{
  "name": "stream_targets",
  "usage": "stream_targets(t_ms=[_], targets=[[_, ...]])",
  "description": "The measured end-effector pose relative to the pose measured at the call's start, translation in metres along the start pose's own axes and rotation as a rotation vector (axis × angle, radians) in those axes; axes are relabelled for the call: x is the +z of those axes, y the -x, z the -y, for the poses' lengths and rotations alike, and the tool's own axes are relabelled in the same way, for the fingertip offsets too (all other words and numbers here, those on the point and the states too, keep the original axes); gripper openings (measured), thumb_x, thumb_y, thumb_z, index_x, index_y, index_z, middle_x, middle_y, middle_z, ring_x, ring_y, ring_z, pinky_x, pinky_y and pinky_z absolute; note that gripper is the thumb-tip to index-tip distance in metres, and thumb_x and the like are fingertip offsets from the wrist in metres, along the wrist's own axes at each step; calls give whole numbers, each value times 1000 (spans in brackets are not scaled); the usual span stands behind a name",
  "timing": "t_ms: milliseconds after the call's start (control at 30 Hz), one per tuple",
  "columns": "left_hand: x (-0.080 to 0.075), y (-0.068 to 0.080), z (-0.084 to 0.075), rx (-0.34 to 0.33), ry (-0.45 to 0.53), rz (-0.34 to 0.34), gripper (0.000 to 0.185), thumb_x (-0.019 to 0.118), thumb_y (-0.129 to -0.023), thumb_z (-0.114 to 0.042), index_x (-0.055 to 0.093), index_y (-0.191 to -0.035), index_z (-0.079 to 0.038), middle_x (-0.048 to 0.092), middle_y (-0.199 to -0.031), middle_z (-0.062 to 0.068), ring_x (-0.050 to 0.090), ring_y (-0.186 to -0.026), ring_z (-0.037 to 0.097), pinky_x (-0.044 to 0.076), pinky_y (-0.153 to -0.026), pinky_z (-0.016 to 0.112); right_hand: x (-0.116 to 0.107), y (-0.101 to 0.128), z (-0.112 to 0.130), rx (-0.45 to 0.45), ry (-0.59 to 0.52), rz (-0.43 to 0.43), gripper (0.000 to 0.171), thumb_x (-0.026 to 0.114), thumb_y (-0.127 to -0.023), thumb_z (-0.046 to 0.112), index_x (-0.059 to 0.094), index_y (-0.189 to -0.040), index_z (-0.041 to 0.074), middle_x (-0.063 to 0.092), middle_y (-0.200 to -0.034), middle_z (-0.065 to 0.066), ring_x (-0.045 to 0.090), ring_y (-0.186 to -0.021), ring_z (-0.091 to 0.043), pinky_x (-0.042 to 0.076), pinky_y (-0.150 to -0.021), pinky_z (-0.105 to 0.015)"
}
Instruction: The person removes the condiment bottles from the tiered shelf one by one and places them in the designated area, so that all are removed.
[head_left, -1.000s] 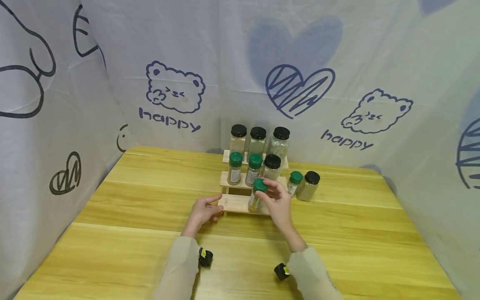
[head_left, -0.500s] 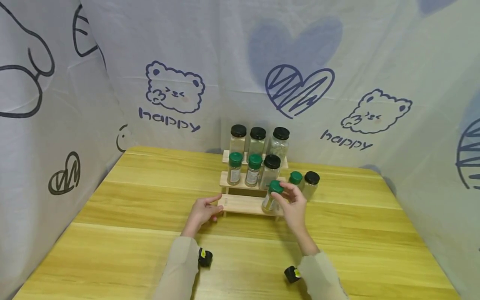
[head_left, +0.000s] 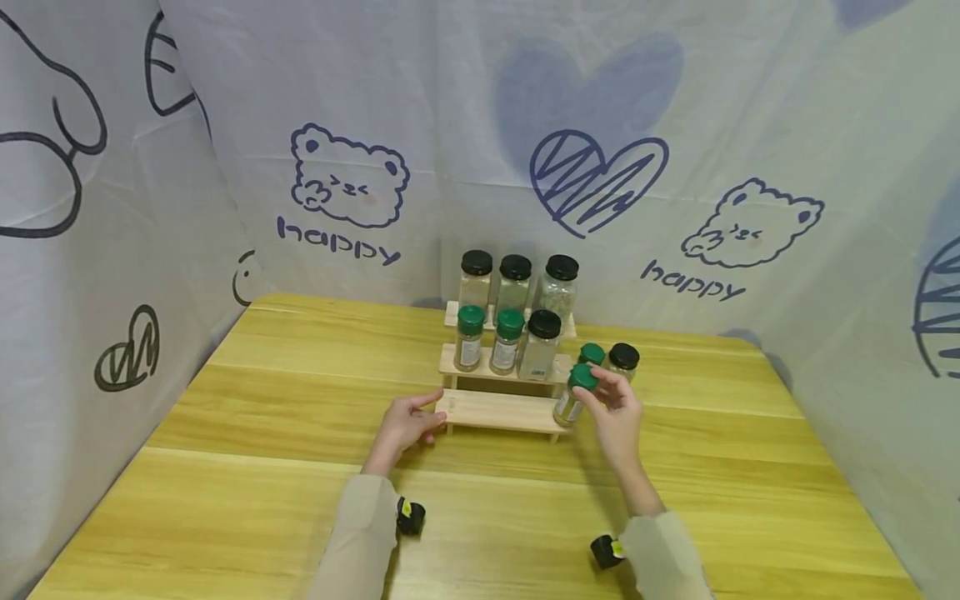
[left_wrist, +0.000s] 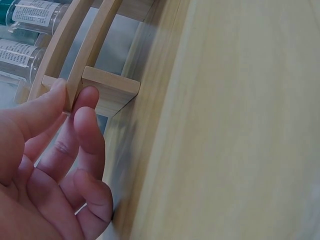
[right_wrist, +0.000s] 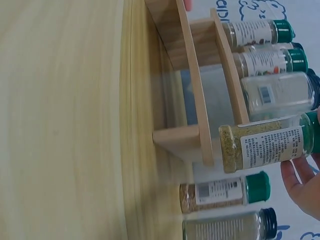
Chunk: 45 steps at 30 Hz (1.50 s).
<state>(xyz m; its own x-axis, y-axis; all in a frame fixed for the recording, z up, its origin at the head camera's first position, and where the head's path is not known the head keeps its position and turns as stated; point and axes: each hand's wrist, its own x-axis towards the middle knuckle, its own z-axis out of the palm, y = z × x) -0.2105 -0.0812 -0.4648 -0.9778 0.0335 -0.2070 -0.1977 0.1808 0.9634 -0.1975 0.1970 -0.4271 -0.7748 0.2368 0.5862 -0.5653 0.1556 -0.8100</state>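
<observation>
My right hand [head_left: 619, 417] holds a spice jar [right_wrist: 267, 145] by its green cap at the right end of the lowest shelf of a small wooden tiered rack [head_left: 498, 412]. Tan flakes fill the jar's bottom part, and a printed label covers its side. In the right wrist view its base overlaps the shelf's end. At the rack's left end, my left hand [head_left: 405, 422] pinches the lowest shelf between thumb [left_wrist: 42, 107] and fingers. The middle tier bears two green-capped jars [head_left: 469, 337] and a black-capped jar [head_left: 539, 346].
Three black-capped jars [head_left: 513, 283] stand on the top tier against a printed cloth backdrop [head_left: 465, 100]. To the rack's right, on the wood-grain table [head_left: 300, 367], stand another green-capped jar [right_wrist: 215, 192] and a black-capped jar [right_wrist: 227, 227].
My right hand has carried the green-capped spice jar rightward along the lowest shelf, from right of its middle to its right end. The left hand keeps its place on the rack.
</observation>
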Motion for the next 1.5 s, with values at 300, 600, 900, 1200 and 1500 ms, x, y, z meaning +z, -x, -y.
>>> stream_targets(t_ms=[300, 600, 900, 1200, 1500], targets=[[0, 1, -1, 2, 0, -1, 43, 63, -82, -4, 54, -124, -7, 66, -84, 15, 49, -42, 12, 37, -42, 21, -14, -1, 16, 57, 53, -21, 29, 63, -71, -20, 52, -98, -21, 61, -97, -15, 57, -83, -8, 47, -73, -19], [0, 1, -1, -6, -3, -3, 43, 63, -83, -4, 54, -124, -8, 67, -84, 14, 50, -43, 12, 36, -42, 21, -35, -3, 3, 62, 58, -52, 30, 63, -70, -21, 53, -98, -21, 60, -93, -2, 57, -84, -8, 46, -72, -16], [0, 0, 0, -10, 1, -2, 42, 63, -83, -5, 54, -124, -8, 67, -84, 14, 50, -43, 12, 35, -42, 21, -60, -7, -22, 2, 2, -69, 28, 68, -72, -12, 55, -97, -17, 62, -93, 0, 58, -84, -8, 47, -70, -16], [0, -1, 1, 0, -6, 0, 43, 63, -83, -5, 53, -124, -9, 66, -87, 15, 50, -42, 12, 35, -41, 20, -78, -14, -33, 43, 38, -108, 25, 66, -72, -14, 56, -95, -14, 62, -94, 0, 59, -84, -7, 47, -70, -15], [0, -1, 1, -3, -9, -1, 43, 63, -82, -5, 54, -124, -10, 66, -87, 15, 50, -42, 11, 33, -40, 20, -86, -27, -39, 112, 208, -147, 26, 66, -71, -15, 56, -96, -15, 60, -95, -7, 59, -88, -8, 46, -71, -13]])
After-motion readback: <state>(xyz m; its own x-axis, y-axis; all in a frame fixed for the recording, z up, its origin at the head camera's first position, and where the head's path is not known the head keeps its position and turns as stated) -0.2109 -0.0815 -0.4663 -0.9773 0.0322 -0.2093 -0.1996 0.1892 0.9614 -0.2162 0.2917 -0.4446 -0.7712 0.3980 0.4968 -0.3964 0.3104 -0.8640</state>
